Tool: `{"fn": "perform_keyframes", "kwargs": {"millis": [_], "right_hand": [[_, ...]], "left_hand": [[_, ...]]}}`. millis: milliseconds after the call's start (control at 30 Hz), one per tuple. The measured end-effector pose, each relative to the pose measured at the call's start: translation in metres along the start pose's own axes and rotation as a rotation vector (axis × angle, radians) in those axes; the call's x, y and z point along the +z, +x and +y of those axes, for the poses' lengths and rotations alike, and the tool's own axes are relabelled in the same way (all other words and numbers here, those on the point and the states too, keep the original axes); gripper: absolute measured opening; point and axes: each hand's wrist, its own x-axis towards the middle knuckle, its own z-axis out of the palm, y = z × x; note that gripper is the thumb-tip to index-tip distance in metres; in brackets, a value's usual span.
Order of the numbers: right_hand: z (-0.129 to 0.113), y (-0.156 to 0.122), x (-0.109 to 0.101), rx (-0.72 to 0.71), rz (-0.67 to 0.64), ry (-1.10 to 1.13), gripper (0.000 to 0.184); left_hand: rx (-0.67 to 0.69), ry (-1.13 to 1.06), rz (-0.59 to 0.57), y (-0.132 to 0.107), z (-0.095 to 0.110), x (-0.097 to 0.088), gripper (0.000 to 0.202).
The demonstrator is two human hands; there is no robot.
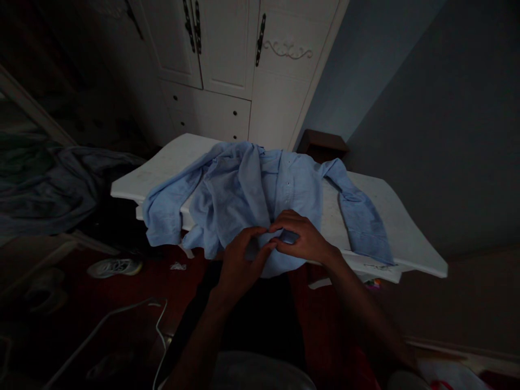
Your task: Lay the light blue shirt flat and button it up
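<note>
A light blue button-up shirt (233, 189) lies spread over a white table (158, 168), its two sleeves reaching out to either side and its lower part hanging over the near edge. At the front placket, my left hand (244, 260) pinches the cloth between thumb and fingers. Close against it, my right hand (300, 235) pinches the same edge, the fingertips of both hands nearly meeting. Small buttonholes show along the placket above my hands. Whatever lies right between the fingertips is too dark and small to make out.
Behind the table stands a white wardrobe (227, 49) with dark handles. A heap of clothes (60, 184) is at the left. On the red floor are a sneaker (115, 267) and a white cable (109, 314). A brown box-like piece (323, 143) stands by the wall.
</note>
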Motion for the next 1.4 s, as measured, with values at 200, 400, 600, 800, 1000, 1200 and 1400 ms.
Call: {"fn": "perform_keyframes", "kwargs": {"millis": [200, 400, 600, 800, 1000, 1200, 1400], "right_hand": [[-0.005, 0.003, -0.003, -0.017, -0.058, -0.010, 0.008], [0.000, 0.003, -0.001, -0.037, -0.074, 0.044, 0.012], [0.000, 0.003, 0.004, -0.012, 0.014, 0.017, 0.012], [-0.005, -0.001, 0.008, -0.094, 0.075, -0.081, 0.015], [0.002, -0.012, 0.015, -0.150, 0.136, -0.126, 0.018], [0.005, -0.010, 0.015, -0.181, 0.085, -0.109, 0.021], [0.007, -0.005, 0.013, -0.136, 0.040, -0.057, 0.016]], "left_hand": [[0.069, 0.065, -0.031, -0.003, -0.010, -0.005, 0.024], [0.030, 0.054, 0.035, -0.006, -0.010, -0.003, 0.025], [-0.024, 0.024, 0.237, -0.011, -0.009, 0.006, 0.028], [0.159, 0.146, 0.333, -0.014, -0.020, 0.008, 0.018], [0.413, 0.141, 0.263, -0.015, -0.029, 0.007, 0.023], [0.484, 0.158, 0.283, -0.017, -0.036, 0.010, 0.026], [0.380, 0.121, 0.273, -0.015, -0.037, 0.011, 0.011]]}}
